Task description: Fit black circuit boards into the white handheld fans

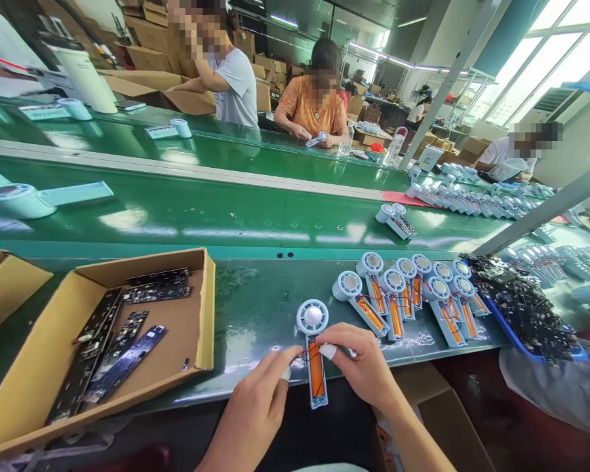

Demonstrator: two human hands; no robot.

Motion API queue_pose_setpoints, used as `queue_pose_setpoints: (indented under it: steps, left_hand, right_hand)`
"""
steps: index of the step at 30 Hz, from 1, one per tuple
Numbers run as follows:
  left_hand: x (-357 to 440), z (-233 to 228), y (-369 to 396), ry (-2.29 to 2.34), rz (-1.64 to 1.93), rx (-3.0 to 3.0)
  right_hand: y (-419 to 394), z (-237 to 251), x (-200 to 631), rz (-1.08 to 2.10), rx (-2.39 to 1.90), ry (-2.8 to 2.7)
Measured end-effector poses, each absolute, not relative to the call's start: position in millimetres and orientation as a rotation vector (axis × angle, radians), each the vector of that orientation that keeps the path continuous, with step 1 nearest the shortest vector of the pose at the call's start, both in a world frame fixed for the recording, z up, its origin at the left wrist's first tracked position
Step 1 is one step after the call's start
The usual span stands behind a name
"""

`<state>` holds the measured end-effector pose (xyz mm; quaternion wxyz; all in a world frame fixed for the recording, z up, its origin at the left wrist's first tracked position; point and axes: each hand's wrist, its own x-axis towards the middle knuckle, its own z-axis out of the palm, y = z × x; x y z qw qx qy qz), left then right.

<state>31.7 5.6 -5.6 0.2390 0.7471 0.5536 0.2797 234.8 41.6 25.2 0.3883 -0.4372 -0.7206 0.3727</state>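
A light-blue handheld fan (313,316) lies face up at the table's front edge, its round head away from me. Its handle is uncovered, showing an orange battery (316,373) and thin red and dark wires. My left hand (260,396) is at the handle's left edge, index finger and thumb closing around the wires there. From the right, my right hand (358,360) pinches a wire near the top of the battery. White covers are on fingertips of both hands. What exactly lies between the left fingertips is partly hidden.
An open cardboard box (209,314) with circuit boards (128,360) stands at left. Several similar fans (393,282) lie at right, beside a blue tray (509,334) heaped with boards. Beyond runs a green conveyor (255,216) carrying fan parts; co-workers (312,98) sit across it.
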Motion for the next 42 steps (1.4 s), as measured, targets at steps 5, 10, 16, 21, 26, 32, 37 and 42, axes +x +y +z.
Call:
queue_pose_setpoints:
  steps: [5, 10, 16, 21, 26, 32, 37, 42]
  left_hand:
    - [29, -5, 0, 1.599, 0.662, 2.360]
    - [30, 3, -2, 1.501, 0.886, 2.065]
    - [42, 1, 2, 1.492, 1.026, 1.697]
    - [48, 0, 6, 1.528, 1.087, 1.554]
    - [51, -10, -1, 1.568, 1.129, 1.452]
    - [48, -15, -8, 1.640, 1.174, 1.765]
    - [49, -7, -5, 1.631, 1.350, 1.959]
    - [46, -3, -1, 1.510, 1.374, 1.905]
  right_hand:
    - [42, 27, 214, 1.273, -1.241, -1.513]
    - [38, 27, 213, 1.016, -1.173, -1.804]
    - [33, 14, 212, 0.680, -1.060, -1.995]
    - [31, 15, 213, 0.620, -1.084, -2.060]
    - [33, 21, 212, 0.581, -1.159, -2.053]
    - [35, 25, 204, 0.541, -1.199, -2.029]
    - [32, 28, 200, 0.295, -1.169, -2.174]
    - [35, 34, 203, 0.358, -1.168, -2.205]
